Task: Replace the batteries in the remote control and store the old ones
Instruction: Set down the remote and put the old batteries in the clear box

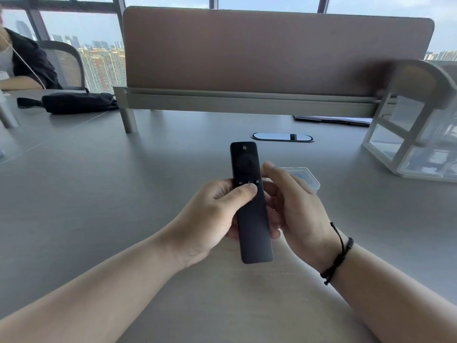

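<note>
A slim black remote control (251, 219) is held above the grey desk, buttons facing up, its power button at the far end. My left hand (212, 214) grips its middle, thumb pressed across the small buttons. My right hand (294, 206) cups the remote's right side, fingers curled under it and thumb raised beside the round pad. A small clear plastic box (306, 178) with something blue inside sits on the desk just behind my right hand, partly hidden. No batteries show.
A brown divider panel (272, 50) stands across the desk's back. A clear drawer organiser (418, 134) is at the right, a black pouch (76, 102) at the far left, a cable port (282, 137) behind the remote. A person sits at far left.
</note>
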